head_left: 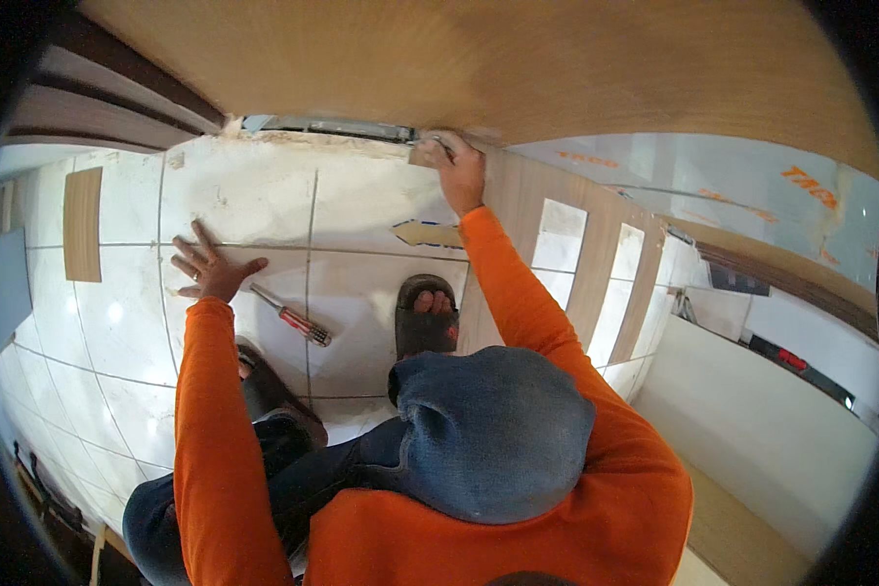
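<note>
My left hand (215,271) is spread on the white tiled floor, fingers apart, with nothing in it. Just right of it lies a screwdriver (303,324) with a red and clear handle, its shaft pointing toward my thumb. My right arm reaches forward to the foot of a large wooden panel (596,68). There my right hand (459,173) is closed at the end of a dusty gap (342,129) between panel and tiles. A small brownish piece (424,153) shows at its fingertips; what exactly the fingers grip is unclear.
A pointed tan piece with a dark edge (428,233) lies on the tiles by my sandal (427,317). A wooden strip (83,225) lies at left. Wood-grain boards with rectangular openings (560,234) lie at right. Beyond them, a red-and-black tool (791,359) rests near a pale panel.
</note>
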A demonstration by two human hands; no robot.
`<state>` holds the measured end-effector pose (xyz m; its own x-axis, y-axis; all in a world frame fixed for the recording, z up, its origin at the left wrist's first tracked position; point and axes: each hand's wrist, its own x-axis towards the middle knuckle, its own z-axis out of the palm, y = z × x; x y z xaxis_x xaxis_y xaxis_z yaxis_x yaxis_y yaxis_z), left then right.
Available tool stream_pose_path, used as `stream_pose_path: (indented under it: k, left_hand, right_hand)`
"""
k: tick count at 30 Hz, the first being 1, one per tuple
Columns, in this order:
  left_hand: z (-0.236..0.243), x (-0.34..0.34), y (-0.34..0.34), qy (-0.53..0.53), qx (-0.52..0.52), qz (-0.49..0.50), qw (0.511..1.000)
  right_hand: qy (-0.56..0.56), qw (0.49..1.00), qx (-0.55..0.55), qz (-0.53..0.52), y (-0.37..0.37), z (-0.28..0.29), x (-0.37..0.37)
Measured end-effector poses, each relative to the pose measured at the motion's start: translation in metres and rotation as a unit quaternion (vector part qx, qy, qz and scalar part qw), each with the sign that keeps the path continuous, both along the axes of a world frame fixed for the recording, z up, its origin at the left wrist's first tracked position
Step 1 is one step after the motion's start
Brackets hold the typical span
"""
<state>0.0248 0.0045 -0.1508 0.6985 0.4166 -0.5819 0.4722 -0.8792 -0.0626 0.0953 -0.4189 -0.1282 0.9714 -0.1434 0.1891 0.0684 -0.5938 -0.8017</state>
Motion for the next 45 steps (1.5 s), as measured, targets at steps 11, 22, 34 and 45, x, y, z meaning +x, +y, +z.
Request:
stream_pose_path:
  k: [11,22,34,45]
  left_hand:
    - [0.022,0.007,-0.007,0.059,0.024,0.018,0.998]
    - [0.019,0.010,-0.005,0.040,-0.018,0.052,0.998]
    - [0.001,0.006,-0.005,0.021,-0.028,0.035,0.999]
    - [0.022,0.011,-0.013,-0.015,-0.038,0.039,0.998]
  right_hand:
    - [0.090,0.995,-0.011,0.030,-0.001,-0.003,0.006]
    - [0.069,0.972,-0.129,0.183,-0.012,-0.002,0.034]
    - [-0.040,0.934,-0.260,0.241,-0.023,-0.006,0.037]
    - [-0.006,0.956,-0.204,0.211,-0.023,-0.016,0.021]
